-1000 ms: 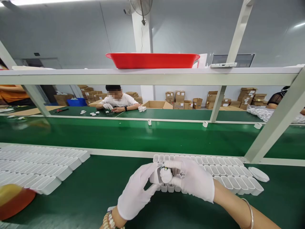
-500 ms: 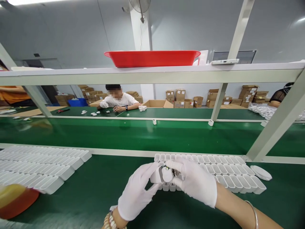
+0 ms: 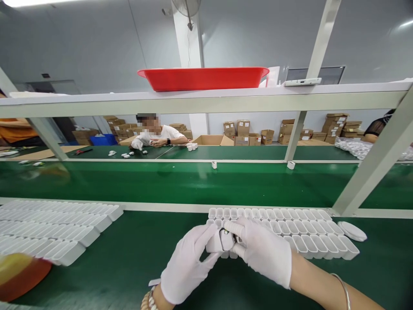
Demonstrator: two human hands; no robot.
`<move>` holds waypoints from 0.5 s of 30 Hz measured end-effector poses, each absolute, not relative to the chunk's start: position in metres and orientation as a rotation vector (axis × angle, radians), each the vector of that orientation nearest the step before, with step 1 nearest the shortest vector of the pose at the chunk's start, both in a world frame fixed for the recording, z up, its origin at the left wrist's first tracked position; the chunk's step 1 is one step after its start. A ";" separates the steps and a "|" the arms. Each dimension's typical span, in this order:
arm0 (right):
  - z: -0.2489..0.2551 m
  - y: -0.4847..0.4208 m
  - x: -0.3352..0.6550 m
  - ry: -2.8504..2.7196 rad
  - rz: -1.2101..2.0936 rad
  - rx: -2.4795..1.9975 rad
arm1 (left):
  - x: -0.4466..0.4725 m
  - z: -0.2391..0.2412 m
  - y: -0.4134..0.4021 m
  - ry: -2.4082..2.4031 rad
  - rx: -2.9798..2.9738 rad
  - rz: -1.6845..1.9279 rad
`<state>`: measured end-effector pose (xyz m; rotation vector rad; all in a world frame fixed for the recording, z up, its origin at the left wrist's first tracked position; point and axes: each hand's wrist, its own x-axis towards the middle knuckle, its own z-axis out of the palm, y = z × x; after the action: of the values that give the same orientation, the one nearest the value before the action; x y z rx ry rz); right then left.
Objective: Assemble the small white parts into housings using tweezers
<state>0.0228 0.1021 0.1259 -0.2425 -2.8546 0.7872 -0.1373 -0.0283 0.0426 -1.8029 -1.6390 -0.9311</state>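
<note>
Both my hands wear white gloves and meet over the green bench. My left hand (image 3: 187,267) pinches a small white plastic housing (image 3: 214,244) from the left. My right hand (image 3: 263,249) grips a small white part (image 3: 226,241) and presses it against that housing. Right behind them lies a block of open white plastic shells (image 3: 290,228) in rows, touching my right fingers.
Another block of white shells (image 3: 54,228) lies at the left, an orange-red object (image 3: 19,275) at the lower left, a white lid (image 3: 352,231) at the right. A green conveyor (image 3: 193,183) carries small white pieces (image 3: 214,164). A red tray (image 3: 203,78) sits on the shelf. People work across the line.
My hands have dropped slightly lower and closer together around the white pieces. The small white pieces on the conveyor have drifted to the right.
</note>
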 end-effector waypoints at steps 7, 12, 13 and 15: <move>0.124 0.111 0.025 -2.807 0.991 -0.163 | -0.137 0.037 -0.026 -1.813 -1.772 -1.075; 0.138 0.112 0.030 -2.682 1.295 0.011 | -0.136 0.034 -0.025 -1.820 -1.701 -1.142; 0.139 0.112 0.030 -2.662 1.339 -0.002 | -0.136 0.034 -0.025 -1.824 -1.692 -1.148; 0.137 0.112 0.029 -2.637 1.380 -0.091 | -0.134 0.034 -0.025 -1.835 -1.678 -1.154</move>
<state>0.0294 0.1124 0.1366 -0.0912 -2.6368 1.3802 -0.1338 -0.0255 0.0343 -1.6785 -1.8348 -1.1540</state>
